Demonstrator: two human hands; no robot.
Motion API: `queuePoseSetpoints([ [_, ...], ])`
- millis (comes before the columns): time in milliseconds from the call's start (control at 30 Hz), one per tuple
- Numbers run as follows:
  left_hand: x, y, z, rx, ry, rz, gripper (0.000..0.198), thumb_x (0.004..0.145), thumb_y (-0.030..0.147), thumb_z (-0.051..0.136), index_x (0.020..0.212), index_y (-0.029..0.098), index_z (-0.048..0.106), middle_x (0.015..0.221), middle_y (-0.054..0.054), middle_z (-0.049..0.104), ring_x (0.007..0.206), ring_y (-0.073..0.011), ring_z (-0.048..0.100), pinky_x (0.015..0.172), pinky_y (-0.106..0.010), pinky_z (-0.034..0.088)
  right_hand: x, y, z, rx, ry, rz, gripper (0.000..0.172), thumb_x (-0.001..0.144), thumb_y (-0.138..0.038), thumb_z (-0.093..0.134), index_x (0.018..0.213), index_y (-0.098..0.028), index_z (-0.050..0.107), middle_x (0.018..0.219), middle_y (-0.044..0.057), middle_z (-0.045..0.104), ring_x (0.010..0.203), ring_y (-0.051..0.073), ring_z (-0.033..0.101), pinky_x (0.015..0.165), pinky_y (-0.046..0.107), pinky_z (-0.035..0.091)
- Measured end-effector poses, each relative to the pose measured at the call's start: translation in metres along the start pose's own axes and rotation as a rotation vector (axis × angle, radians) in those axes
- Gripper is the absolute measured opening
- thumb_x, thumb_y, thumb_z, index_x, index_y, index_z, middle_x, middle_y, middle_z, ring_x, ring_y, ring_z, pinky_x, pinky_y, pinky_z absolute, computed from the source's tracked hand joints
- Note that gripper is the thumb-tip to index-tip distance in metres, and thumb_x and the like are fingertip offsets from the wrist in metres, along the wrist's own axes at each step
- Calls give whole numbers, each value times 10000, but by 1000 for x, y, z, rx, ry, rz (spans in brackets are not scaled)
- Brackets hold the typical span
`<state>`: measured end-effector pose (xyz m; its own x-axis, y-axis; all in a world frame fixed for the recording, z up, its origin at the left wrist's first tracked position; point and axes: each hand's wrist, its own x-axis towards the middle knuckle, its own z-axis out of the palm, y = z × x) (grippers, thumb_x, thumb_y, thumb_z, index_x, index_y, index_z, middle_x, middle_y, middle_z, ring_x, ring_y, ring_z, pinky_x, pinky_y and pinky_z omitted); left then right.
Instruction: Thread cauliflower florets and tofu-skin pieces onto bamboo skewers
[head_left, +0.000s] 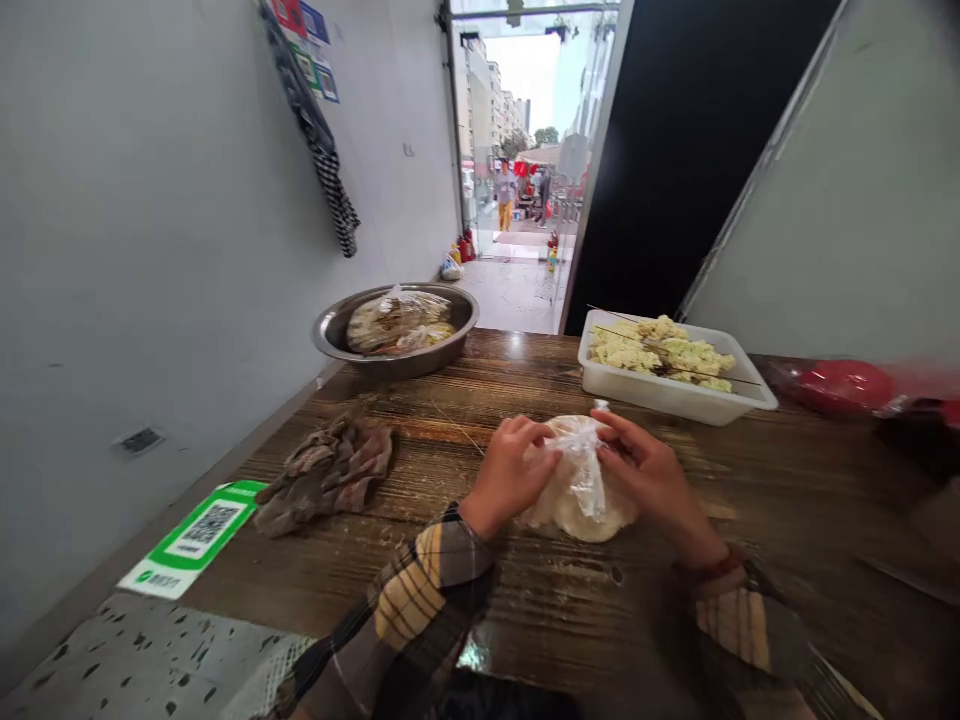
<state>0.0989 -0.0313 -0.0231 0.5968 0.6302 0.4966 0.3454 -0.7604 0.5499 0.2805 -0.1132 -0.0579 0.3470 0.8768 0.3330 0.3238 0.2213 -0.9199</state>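
Your plaid sleeves (431, 585) reach in over the near edge of the desk (427, 450), toward a clear bag (589, 505) at its middle. Your left hand (517, 465) is nearly closed, thumb and fingertips pinching the bag's gathered top from one side. Your right hand (645, 470) pinches the same plastic from the other, its fingers bent and close together. The bag rests on the wood with something round and pale inside.

To your left lies a crumpled rag (330, 475), overlapping the corner of a green QR card (199, 535) by the desk's left edge. At the far left corner sits a metal basin (412, 365) holding bagged food (397, 318). Near the far edge, right of your bag, a white tray (675, 400) carries pale yellow-green clumps (630, 352) with thin sticks across them.
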Motion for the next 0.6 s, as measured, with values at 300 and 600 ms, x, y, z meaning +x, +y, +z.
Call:
queuePoseSetpoints([
  [300,4,14,-6,-265,-50,8,237,828,277,576,1040,199,649,1072,-76,633,1028,-218,563,930,-377,441,-3,-14,6,202,-45,-79,478,803,-324,662,1258,-212,570,940,43,683,880,164,632,823,315,514],
  [600,-1,20,-2,-245,-62,-4,59,789,248,577,797,195,603,828,-26,605,847,-190,551,787,-325,446,-7,-22,9,125,-87,-128,391,820,-308,631,1194,-202,589,919,35,692,828,162,643,776,304,522],
])
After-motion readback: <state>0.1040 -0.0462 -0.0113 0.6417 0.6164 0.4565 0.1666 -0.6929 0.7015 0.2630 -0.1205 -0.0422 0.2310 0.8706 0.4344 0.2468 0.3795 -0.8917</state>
